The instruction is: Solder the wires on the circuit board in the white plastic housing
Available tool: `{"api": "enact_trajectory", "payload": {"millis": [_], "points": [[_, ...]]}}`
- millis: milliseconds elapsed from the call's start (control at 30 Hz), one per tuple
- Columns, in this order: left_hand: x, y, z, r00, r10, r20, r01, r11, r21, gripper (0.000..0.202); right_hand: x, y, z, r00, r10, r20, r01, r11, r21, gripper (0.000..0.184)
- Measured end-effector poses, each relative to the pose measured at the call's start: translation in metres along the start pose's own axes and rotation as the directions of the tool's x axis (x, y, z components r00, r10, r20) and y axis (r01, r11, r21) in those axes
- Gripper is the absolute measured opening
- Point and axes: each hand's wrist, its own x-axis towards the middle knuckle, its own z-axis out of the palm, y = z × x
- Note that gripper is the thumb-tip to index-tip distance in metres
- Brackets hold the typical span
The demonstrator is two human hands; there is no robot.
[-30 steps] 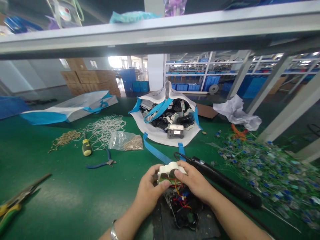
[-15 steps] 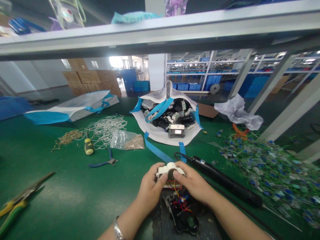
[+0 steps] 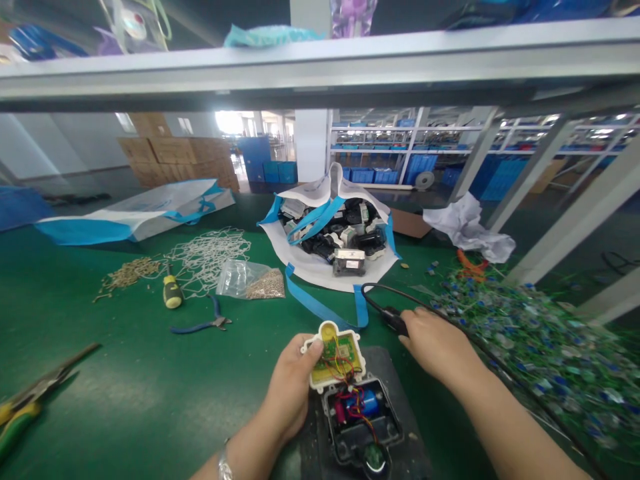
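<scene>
Nearest the person, an opened black housing (image 3: 363, 427) lies on a dark mat (image 3: 400, 373) on the green counter (image 3: 150, 393), battery and red wiring exposed. Its white cover (image 3: 334, 357), circuit board up, lies tipped back at the housing's far edge, joined by wires. The left hand (image 3: 290, 390) has its fingers (image 3: 313, 347) closed on the cover's left rim. The right hand (image 3: 437, 347) is wrapped around a black electric tool (image 3: 395, 319), just right of the cover; the tool's long axis runs from far-left to near-right under the palm. Beyond lie blue pliers (image 3: 203, 325), a yellow screwdriver (image 3: 173, 293) and a white bag of parts (image 3: 335, 237).
</scene>
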Motion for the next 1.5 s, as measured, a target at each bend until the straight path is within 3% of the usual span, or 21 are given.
{"api": "enact_trajectory", "payload": {"millis": [200,400,567,633,700,733,767,833,933,1067,1200,1500], "points": [[-0.003,-0.008,0.005,0.971,-0.239,-0.021,0.238,0.971,-0.035,0.021,0.008,0.015,0.011,0.976,0.15,0.157,-0.124,0.979,-0.161,0.031],[0.0,-0.008,0.002,0.965,-0.252,-0.075,0.248,0.967,-0.054,0.015,0.015,0.022,0.008,0.957,0.228,0.18,-0.2,0.966,-0.163,0.027],[0.001,-0.009,0.003,0.957,-0.271,-0.103,0.272,0.962,-0.011,0.013,-0.001,0.021,-0.035,0.974,0.224,-0.017,-0.224,0.974,-0.029,0.027],[0.001,-0.009,0.003,0.954,-0.281,-0.1,0.284,0.959,0.01,0.017,-0.014,0.013,-0.055,0.931,0.224,-0.288,-0.144,0.95,0.277,0.029],[0.001,-0.009,0.004,0.95,-0.299,-0.09,0.303,0.952,0.035,0.021,-0.027,-0.001,-0.07,0.808,0.267,-0.526,0.116,0.803,0.585,0.035],[0.001,-0.009,0.004,0.948,-0.309,-0.082,0.313,0.949,0.048,0.022,-0.031,-0.011,-0.074,0.746,0.297,-0.596,0.29,0.66,0.692,0.037],[0.001,-0.009,0.004,0.946,-0.316,-0.072,0.321,0.945,0.06,0.023,-0.035,-0.022,-0.077,0.714,0.311,-0.628,0.447,0.488,0.75,0.04],[0.001,-0.01,0.003,0.945,-0.322,-0.052,0.325,0.942,0.082,0.023,-0.038,-0.047,-0.078,0.703,0.308,-0.641,0.603,0.218,0.767,0.039],[0.004,-0.014,0.0,0.954,-0.297,-0.039,0.3,0.947,0.112,0.024,-0.035,-0.081,-0.072,0.698,0.33,-0.635,0.664,0.032,0.747,0.036],[0.008,-0.019,-0.006,0.963,-0.269,-0.028,0.271,0.956,0.115,0.026,-0.026,-0.106,-0.055,0.703,0.34,-0.625,0.667,-0.008,0.745,0.033],[0.006,-0.018,-0.007,0.978,-0.206,-0.019,0.207,0.972,0.108,0.025,-0.023,-0.112,-0.043,0.709,0.321,-0.628,0.664,-0.003,0.748,0.033],[0.001,-0.024,-0.005,0.994,-0.11,0.018,0.1,0.951,0.291,0.017,-0.027,-0.113,-0.045,0.729,0.26,-0.633,0.649,0.029,0.76,0.033]]}}
